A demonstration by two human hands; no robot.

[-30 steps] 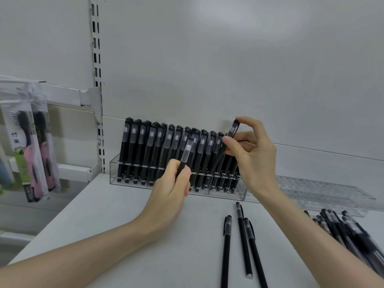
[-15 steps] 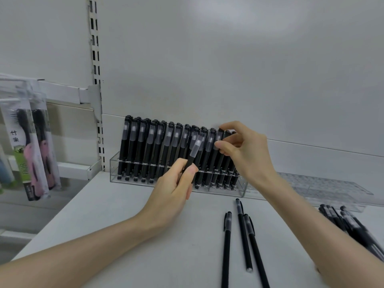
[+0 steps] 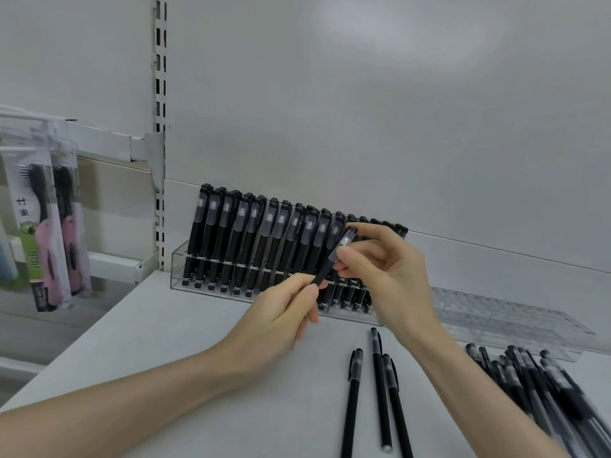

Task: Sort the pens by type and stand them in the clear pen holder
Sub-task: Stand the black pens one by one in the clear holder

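Head view, left hand, right hand pinching pen, blocking holder, spare pens

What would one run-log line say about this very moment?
left-hand grip: holds black pen with frosted cap by barrel | right-hand grip: pinches its cap | clear plastic pen holder: pens standing inside

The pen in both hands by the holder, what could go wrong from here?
1. The pen, pinched by left hand and right hand, sits close to the tightly packed standing pens; lowering it could knock neighbours askew in the clear pen holder.
2. The right forearm lies beside three loose pens and might roll them.
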